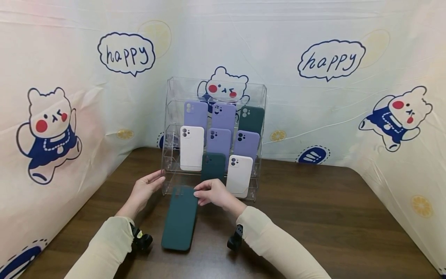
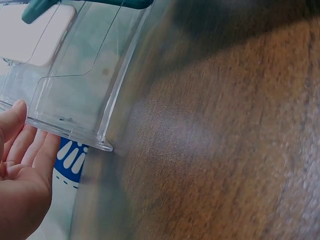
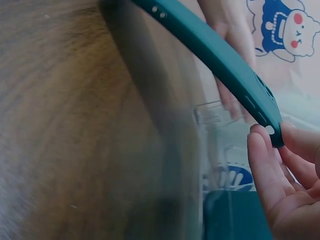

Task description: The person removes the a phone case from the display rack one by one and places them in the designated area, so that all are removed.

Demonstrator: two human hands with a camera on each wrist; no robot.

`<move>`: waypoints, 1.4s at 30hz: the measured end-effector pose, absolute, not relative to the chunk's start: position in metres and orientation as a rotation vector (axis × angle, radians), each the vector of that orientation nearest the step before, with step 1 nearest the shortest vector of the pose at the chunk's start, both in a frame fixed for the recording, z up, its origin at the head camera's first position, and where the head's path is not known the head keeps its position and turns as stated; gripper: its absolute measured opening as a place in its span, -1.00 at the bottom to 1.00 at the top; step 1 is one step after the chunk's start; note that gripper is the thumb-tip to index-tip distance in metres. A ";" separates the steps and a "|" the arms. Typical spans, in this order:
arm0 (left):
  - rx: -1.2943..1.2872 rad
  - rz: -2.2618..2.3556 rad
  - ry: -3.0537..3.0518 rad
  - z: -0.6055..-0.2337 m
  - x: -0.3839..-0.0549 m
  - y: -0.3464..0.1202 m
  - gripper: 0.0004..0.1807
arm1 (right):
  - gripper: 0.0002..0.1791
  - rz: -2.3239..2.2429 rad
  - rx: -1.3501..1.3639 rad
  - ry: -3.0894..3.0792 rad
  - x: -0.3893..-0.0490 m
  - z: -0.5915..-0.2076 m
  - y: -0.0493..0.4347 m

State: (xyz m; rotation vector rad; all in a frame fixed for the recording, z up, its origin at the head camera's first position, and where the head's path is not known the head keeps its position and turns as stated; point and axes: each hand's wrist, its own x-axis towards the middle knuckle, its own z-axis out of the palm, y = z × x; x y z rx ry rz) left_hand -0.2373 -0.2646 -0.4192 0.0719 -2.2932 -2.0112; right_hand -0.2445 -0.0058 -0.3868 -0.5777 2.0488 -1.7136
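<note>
My right hand (image 1: 214,192) pinches a dark green phone case (image 1: 179,221) by its upper right corner, thumb and fingertips on either side of the edge. In the head view the case leans in front of a clear tiered display rack (image 1: 167,155), camera cutouts at its top. The right wrist view shows that green case (image 3: 220,55) edge-on, with the button slots in its side. At the rack's left side is my left hand (image 1: 146,190), its fingers extended and the tips touching the clear side panel. In the left wrist view the thumb of the left hand (image 2: 27,175) lies at the panel's edge.
On the rack's tiers stand several phone cases: purple cases (image 1: 219,143), white cases (image 1: 191,149) and dark green cases (image 1: 213,166). The rack stands on a brown wooden table (image 1: 313,217). A printed cloth (image 1: 278,35) hangs behind and on both sides.
</note>
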 end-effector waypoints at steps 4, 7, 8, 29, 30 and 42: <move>0.084 -2.018 -2.293 -0.419 -0.237 -0.264 -0.40 | -0.82 -1.677 -0.528 2.028 -0.242 -0.394 -0.008; 0.097 -2.021 -2.300 -0.418 -0.237 -0.263 -0.40 | -0.82 -1.659 -0.504 2.019 -0.240 -0.398 -0.011; 0.106 -2.021 -2.300 -0.417 -0.237 -0.263 -0.40 | -0.82 -1.653 -0.500 2.017 -0.240 -0.400 -0.012; 0.133 -2.047 -2.309 -0.417 -0.236 -0.264 -0.37 | -0.92 -1.475 -0.492 2.152 -0.241 -0.425 -0.034; 0.133 -2.049 -2.310 -0.418 -0.236 -0.264 -0.37 | -0.93 -1.459 -0.493 2.162 -0.241 -0.426 -0.034; 0.105 -2.066 -2.288 -0.419 -0.237 -0.266 -0.40 | -0.96 -1.390 -0.494 2.219 -0.243 -0.425 -0.036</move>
